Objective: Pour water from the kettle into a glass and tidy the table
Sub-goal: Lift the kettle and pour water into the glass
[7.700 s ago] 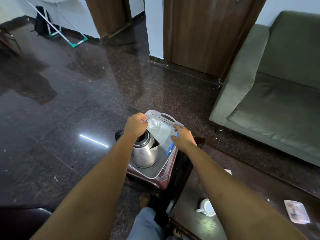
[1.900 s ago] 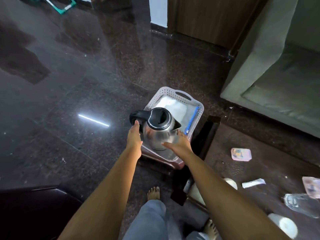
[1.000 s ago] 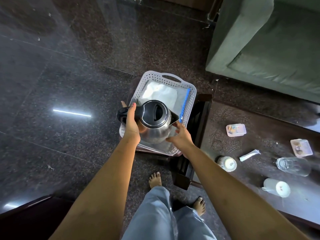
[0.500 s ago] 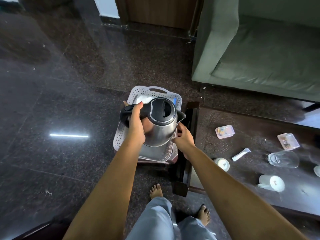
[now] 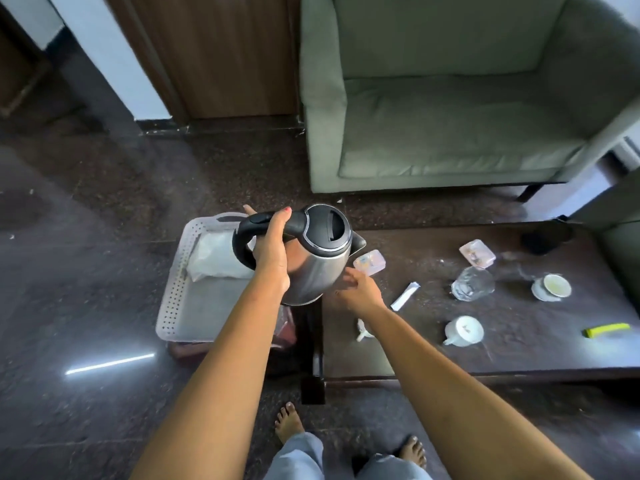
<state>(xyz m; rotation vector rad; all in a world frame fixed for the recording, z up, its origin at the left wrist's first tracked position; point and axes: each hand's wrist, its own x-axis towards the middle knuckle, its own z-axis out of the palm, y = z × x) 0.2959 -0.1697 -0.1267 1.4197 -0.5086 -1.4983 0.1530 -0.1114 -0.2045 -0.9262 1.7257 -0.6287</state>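
Kettle (image 5: 317,258) between basket (image 5: 180,282) left, table (image 5: 519,351) right.

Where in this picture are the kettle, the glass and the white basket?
kettle (image 5: 322,271): head view, on its steel side.
glass (image 5: 472,284): head view, on its clear middle.
basket (image 5: 172,292): head view, on its perforated left wall.

A green armchair (image 5: 450,133) stands beyond the table (image 5: 519,348), with a brown door (image 5: 225,53) and a strip of white wall (image 5: 114,57) to its left. Left of the table, a white perforated basket (image 5: 173,289) holds a clear bag (image 5: 214,254). The dark polished floor (image 5: 86,271) reflects a bright streak (image 5: 110,363).
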